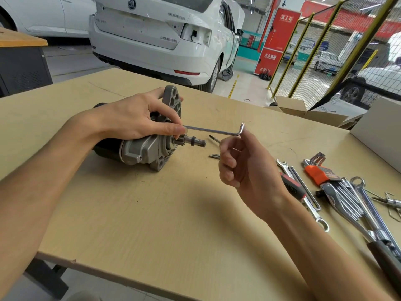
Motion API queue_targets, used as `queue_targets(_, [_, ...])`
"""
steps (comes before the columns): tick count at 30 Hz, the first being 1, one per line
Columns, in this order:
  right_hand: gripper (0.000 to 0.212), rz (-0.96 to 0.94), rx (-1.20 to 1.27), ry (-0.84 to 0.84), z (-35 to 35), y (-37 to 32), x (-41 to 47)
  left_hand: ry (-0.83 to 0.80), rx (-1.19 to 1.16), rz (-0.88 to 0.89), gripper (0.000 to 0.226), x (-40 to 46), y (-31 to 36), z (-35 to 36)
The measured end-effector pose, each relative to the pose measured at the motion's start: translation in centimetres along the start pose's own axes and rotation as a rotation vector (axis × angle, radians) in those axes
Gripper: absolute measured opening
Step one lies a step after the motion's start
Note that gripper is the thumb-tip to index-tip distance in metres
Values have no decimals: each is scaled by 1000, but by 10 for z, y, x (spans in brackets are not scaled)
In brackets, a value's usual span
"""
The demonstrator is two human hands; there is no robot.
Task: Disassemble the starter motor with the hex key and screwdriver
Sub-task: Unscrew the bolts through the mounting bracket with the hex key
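The starter motor (143,152) lies on its side on the wooden table (152,224), grey flange and shaft facing right. My left hand (130,118) grips it from above, its thumb and forefinger pinching the long arm of the hex key (212,131) close to the flange. The key runs level to the right and ends in an upturned bend. My right hand (245,168) sits just below that bend; the thumb tip touches it, and the other fingers are curled in on nothing. A red and black screwdriver (293,185) lies behind my right wrist.
Two loose screws (214,156) lie right of the shaft. On the right lie an orange hex key set (319,173), spanners (366,205) and a ratchet handle (382,253). Cardboard boxes (303,111) stand at the far right edge. A white car (162,40) is parked beyond the table.
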State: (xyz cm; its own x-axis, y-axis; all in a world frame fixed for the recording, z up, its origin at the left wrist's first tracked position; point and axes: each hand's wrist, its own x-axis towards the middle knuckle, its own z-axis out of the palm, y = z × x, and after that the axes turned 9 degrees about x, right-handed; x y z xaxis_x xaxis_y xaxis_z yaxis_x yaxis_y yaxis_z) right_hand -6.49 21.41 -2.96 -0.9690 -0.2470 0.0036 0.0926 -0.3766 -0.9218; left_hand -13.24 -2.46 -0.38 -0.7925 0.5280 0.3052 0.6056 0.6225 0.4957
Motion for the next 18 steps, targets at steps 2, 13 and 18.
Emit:
queue_targets(2, [65, 25, 34, -28, 0, -1, 1, 5, 1, 6, 23, 0, 0, 0])
queue_targets(13, [47, -203, -300, 55, 6, 3, -5, -8, 38, 13, 23, 0, -1, -1])
queue_targets(18, [40, -357, -487, 81, 9, 6, -6, -9, 48, 15, 25, -1, 1, -1])
